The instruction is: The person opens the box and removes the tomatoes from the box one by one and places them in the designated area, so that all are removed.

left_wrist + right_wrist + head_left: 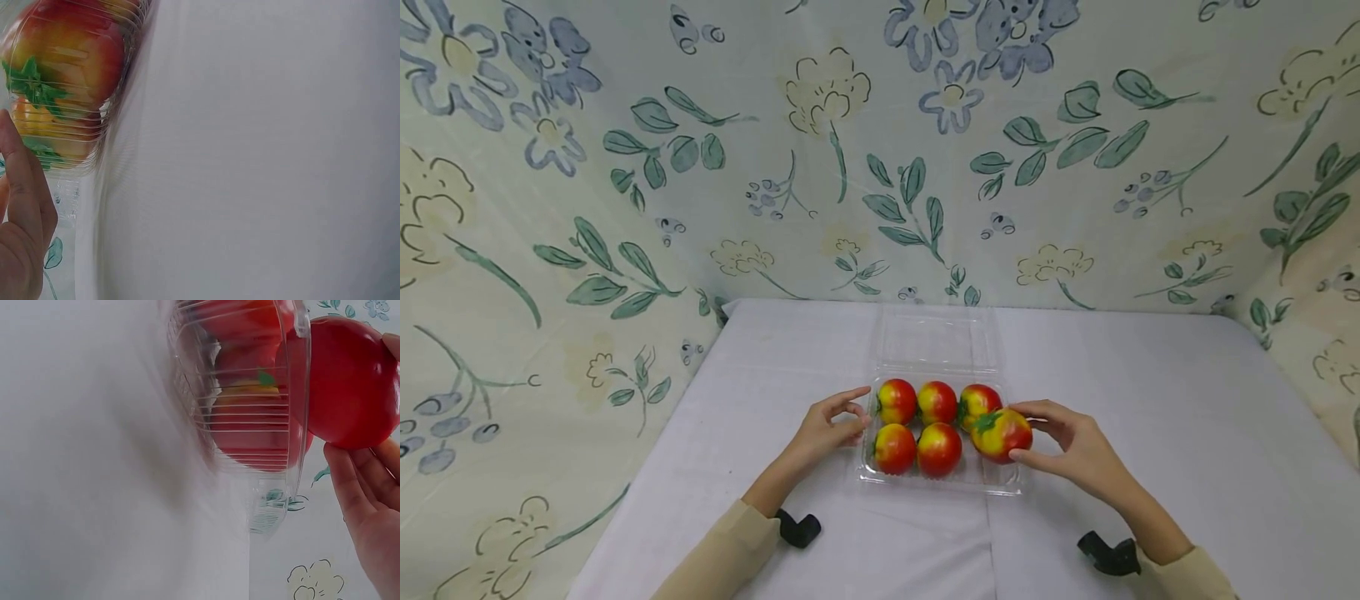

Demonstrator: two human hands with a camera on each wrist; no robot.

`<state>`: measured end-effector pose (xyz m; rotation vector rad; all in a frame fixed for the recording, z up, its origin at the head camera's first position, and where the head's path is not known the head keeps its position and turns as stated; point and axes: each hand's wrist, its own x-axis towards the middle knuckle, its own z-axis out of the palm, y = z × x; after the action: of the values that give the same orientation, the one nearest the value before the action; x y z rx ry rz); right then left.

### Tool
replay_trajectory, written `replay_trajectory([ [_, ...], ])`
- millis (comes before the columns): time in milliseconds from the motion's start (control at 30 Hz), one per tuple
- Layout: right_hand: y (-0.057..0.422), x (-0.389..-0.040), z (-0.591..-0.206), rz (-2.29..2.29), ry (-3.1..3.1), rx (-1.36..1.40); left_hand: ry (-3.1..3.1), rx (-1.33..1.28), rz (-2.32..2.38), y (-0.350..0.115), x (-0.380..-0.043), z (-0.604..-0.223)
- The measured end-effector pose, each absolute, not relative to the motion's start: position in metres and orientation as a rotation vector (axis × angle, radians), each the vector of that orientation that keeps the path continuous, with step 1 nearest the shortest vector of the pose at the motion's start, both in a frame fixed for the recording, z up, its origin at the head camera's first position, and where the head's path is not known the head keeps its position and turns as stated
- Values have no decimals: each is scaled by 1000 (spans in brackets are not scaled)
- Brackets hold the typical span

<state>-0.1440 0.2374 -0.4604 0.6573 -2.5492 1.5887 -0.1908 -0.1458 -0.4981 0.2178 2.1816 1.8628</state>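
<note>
A clear plastic clamshell box (942,487) lies with its lid (936,337) folded back, away from me. Several red-and-yellow, tomato-like fruits (939,450) with green leafy tops sit in it in two rows. My right hand (1078,446) holds another such fruit (1002,435) between thumb and fingers, over the box's near right corner. In the right wrist view, this held fruit (353,381) is above the rim. My left hand (827,429) is at the box's left edge, index finger extended at the rim; the left wrist view hides its thumb.
A white cloth (797,350) covers the table, with a flowered curtain (880,225) rising behind its far edge. Black wrist mounts (1108,556) show by both of my beige sleeves (722,554).
</note>
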Motion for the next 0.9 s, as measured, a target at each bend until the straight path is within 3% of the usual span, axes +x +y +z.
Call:
replay_trajectory([
  [900,254,-150,-457,1766,-2425,529,2171,206,1864,-146,-191,-499],
])
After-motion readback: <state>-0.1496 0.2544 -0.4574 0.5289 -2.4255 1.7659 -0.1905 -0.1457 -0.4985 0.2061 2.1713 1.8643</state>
